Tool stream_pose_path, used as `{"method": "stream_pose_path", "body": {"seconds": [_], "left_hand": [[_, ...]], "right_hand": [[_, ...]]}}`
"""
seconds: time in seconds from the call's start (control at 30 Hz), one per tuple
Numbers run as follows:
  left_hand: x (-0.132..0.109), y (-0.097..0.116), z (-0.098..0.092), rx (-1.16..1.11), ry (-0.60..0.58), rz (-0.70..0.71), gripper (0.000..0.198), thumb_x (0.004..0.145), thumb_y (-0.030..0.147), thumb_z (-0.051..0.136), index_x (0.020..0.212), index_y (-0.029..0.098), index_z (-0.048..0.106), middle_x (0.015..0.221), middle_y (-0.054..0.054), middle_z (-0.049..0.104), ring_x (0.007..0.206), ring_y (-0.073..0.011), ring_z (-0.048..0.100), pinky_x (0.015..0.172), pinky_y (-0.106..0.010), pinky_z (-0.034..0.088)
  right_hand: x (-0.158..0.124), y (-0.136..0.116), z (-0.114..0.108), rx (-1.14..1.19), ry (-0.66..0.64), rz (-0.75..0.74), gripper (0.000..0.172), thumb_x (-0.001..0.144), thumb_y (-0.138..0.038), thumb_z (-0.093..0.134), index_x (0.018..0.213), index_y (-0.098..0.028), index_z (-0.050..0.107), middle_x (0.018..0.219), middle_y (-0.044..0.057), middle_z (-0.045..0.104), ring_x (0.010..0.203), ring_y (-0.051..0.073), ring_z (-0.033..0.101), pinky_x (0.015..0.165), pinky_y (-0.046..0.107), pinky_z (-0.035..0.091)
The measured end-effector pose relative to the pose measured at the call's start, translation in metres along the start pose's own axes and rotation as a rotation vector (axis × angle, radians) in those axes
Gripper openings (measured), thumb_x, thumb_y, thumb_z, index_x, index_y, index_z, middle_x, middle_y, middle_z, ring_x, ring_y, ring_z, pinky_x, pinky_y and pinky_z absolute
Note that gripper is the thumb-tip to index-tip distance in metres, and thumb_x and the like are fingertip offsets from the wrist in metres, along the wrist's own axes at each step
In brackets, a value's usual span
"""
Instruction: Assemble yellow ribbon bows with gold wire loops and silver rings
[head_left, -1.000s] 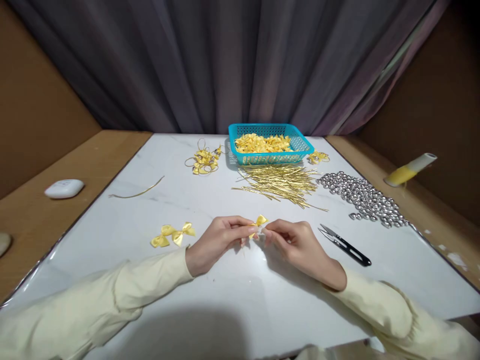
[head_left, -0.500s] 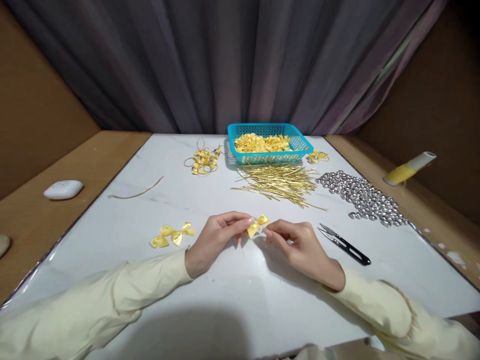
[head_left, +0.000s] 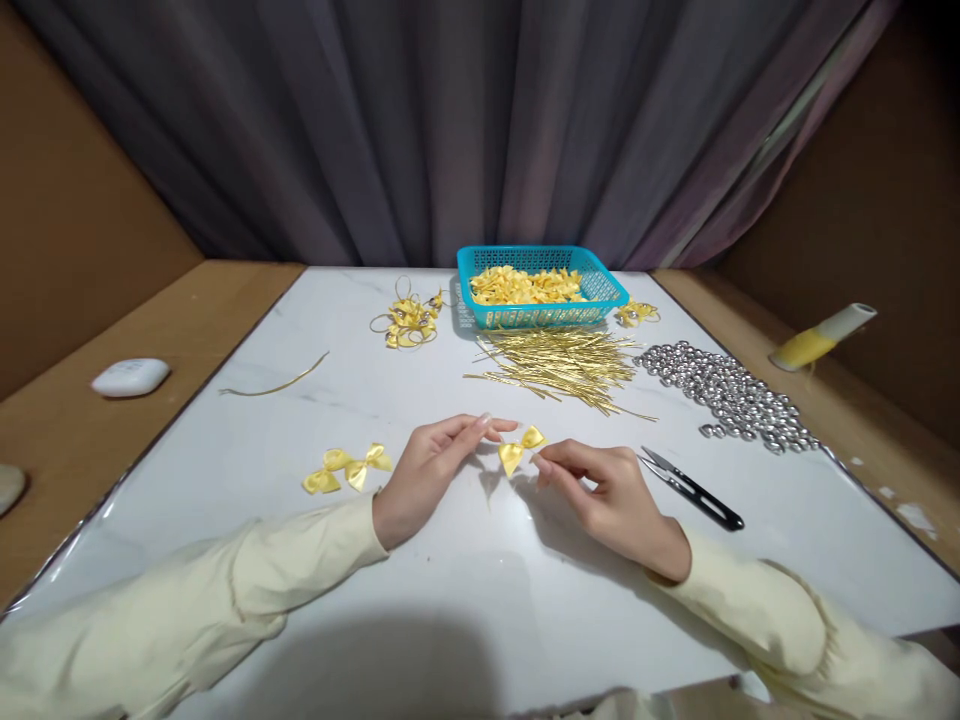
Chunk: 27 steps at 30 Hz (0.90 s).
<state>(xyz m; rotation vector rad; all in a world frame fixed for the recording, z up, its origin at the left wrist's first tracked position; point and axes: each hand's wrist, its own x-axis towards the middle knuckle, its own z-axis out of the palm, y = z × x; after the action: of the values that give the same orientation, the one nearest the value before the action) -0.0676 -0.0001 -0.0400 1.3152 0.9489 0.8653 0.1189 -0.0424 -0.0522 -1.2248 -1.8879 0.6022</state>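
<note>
A small yellow satin ribbon bow (head_left: pixel 522 450) is held above the white table between my two hands. The pinched thumb and forefinger of my right hand (head_left: pixel 607 490) meet at the bow's lower right edge; the exact part in the pinch is too small to make out. My left hand (head_left: pixel 439 470) is just left of the bow, thumb and fingers apart, with nothing visible in it. Beyond its wrist, a couple more yellow bows (head_left: pixel 366 465) lie on the table. Black-handled thread snips (head_left: pixel 694 490) rest right of my right hand, blades pointing away.
A turquoise basket (head_left: pixel 541 318) of yellow bows stands at the back. Before it lie gold cords (head_left: pixel 559 368); silver beads (head_left: pixel 724 390) spread to the right. Bows with cord loops (head_left: pixel 411 322) lie back left, near a single gold cord (head_left: pixel 281 386). A yellow thread spool (head_left: pixel 821 338) lies right.
My left fingers have come off the bow and spread apart. The bow now stays at my right fingertips, more fully in sight.
</note>
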Motion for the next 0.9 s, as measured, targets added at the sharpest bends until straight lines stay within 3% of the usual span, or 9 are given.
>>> {"method": "stream_pose_path", "body": {"seconds": [0.3, 0.57, 0.77, 0.9], "left_hand": [[-0.0042, 0.0, -0.0003, 0.147, -0.014, 0.187, 0.024, 0.087, 0.031, 0.047, 0.082, 0.017, 0.066, 0.101, -0.007, 0.067, 0.098, -0.02, 0.056, 0.088, -0.03, 0.04], [-0.0045, -0.0011, -0.0012, 0.192, -0.003, 0.221, 0.025, 0.087, 0.03, 0.045, 0.085, 0.017, 0.066, 0.099, -0.007, 0.066, 0.098, -0.0204, 0.056, 0.089, -0.031, 0.039], [-0.0049, -0.0006, 0.0009, 0.186, 0.031, 0.135, 0.028, 0.087, 0.034, 0.045, 0.084, 0.017, 0.067, 0.092, -0.005, 0.067, 0.09, -0.0179, 0.058, 0.085, -0.027, 0.04], [-0.0094, 0.0014, 0.0081, 0.097, -0.059, -0.032, 0.024, 0.081, 0.035, 0.054, 0.091, 0.017, 0.067, 0.091, -0.004, 0.068, 0.089, -0.0186, 0.058, 0.081, -0.027, 0.042]], "right_hand": [[0.0007, -0.0027, -0.0013, -0.013, 0.027, -0.034, 0.019, 0.083, -0.018, 0.046, 0.072, -0.015, 0.062, 0.06, 0.001, 0.065, 0.045, 0.009, 0.052, 0.048, 0.019, 0.039], [0.0, -0.0026, -0.0004, -0.025, 0.036, -0.056, 0.018, 0.082, -0.016, 0.046, 0.075, -0.016, 0.062, 0.062, 0.002, 0.066, 0.048, 0.009, 0.056, 0.049, 0.019, 0.041], [-0.0008, -0.002, 0.0001, -0.051, 0.094, -0.086, 0.016, 0.082, -0.015, 0.047, 0.075, -0.015, 0.062, 0.062, 0.003, 0.066, 0.046, 0.009, 0.056, 0.05, 0.019, 0.042], [-0.0013, -0.0005, 0.0013, -0.066, 0.102, -0.109, 0.016, 0.082, -0.015, 0.047, 0.078, -0.015, 0.062, 0.064, 0.004, 0.067, 0.049, 0.01, 0.058, 0.05, 0.019, 0.043]]}}
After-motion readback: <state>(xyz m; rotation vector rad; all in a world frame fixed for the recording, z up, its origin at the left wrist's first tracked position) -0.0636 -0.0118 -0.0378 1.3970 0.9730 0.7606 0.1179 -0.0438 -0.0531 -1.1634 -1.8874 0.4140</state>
